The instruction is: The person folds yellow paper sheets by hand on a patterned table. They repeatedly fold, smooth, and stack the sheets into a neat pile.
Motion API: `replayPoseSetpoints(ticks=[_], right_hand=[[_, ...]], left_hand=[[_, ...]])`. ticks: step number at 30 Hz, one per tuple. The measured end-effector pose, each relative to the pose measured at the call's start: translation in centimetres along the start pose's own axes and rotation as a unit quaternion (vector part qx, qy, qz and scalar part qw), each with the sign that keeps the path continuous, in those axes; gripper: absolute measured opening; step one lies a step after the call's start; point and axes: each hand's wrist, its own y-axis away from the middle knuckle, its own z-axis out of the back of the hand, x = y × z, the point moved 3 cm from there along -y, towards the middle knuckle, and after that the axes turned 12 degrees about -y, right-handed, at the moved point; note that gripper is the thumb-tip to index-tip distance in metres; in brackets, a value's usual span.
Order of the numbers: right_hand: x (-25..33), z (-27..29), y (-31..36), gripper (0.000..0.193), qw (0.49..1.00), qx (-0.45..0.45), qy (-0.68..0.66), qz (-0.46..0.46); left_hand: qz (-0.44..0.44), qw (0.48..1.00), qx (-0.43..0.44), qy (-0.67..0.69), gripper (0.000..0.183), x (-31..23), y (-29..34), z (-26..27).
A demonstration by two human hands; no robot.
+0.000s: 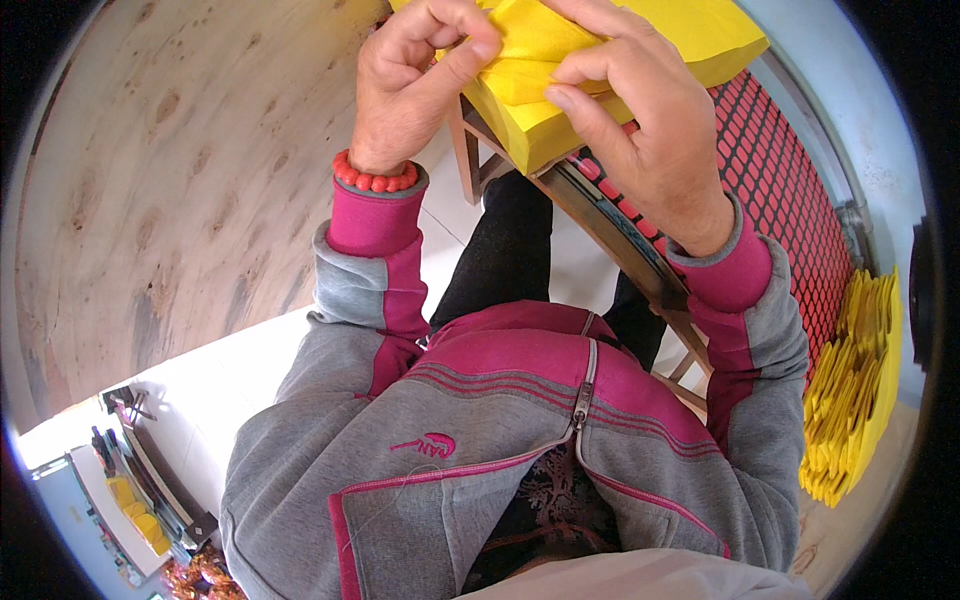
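At the top of the head view, a stack of yellow sheets (545, 140), paper or thin cloth, lies with one corner toward me. Above it I hold a folded yellow sheet (535, 35) between both hands. My left hand (405, 85), with a red bead bracelet (374, 178) at its wrist, pinches the sheet's left side between thumb and curled fingers. From the right, my right hand (650, 125) closes thumb and forefinger on the sheet's lower right edge. The sheet's far part runs out of the picture.
A large plywood board (180, 200) fills the left. Under the stack shows a wooden frame (600, 220) with legs. Right of it is a red-and-black patterned surface (780, 170). Several folded yellow pieces (850, 390) are piled at the far right. Shelf-like items (140, 500) stand lower left.
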Motion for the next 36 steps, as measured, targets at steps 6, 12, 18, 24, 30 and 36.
replayPoseSetpoints(ticks=[6, 12, 18, 24, 30, 36], right_hand=[[-0.2, -0.3, 0.1, 0.017, 1.0, -0.02, -0.005, 0.009], [0.2, 0.2, 0.0, 0.021, 0.999, -0.038, -0.02, -0.024], [0.3, 0.2, -0.4, 0.019, 1.0, -0.015, 0.002, 0.015], [-0.2, -0.2, -0.1, 0.016, 0.999, 0.01, 0.017, 0.032], [-0.1, -0.1, 0.1, 0.016, 1.0, -0.016, -0.02, -0.012], [-0.1, -0.3, -0.1, 0.017, 1.0, -0.021, -0.014, 0.003]], left_hand=[[-0.064, 0.993, 0.092, -0.049, 0.012, -0.7, -0.2, 1.1], [-0.08, 0.984, 0.083, -0.137, 0.01, -0.4, -0.5, 1.1], [-0.002, 1.0, 0.003, -0.009, 0.013, 0.1, -0.1, 0.5], [-0.017, 1.0, -0.002, 0.001, 0.007, 0.3, 0.0, 0.2], [-0.091, 0.986, 0.076, -0.116, 0.006, -0.3, -0.4, 1.2], [-0.115, 0.98, 0.098, -0.131, 0.005, -1.0, -0.7, 1.2]])
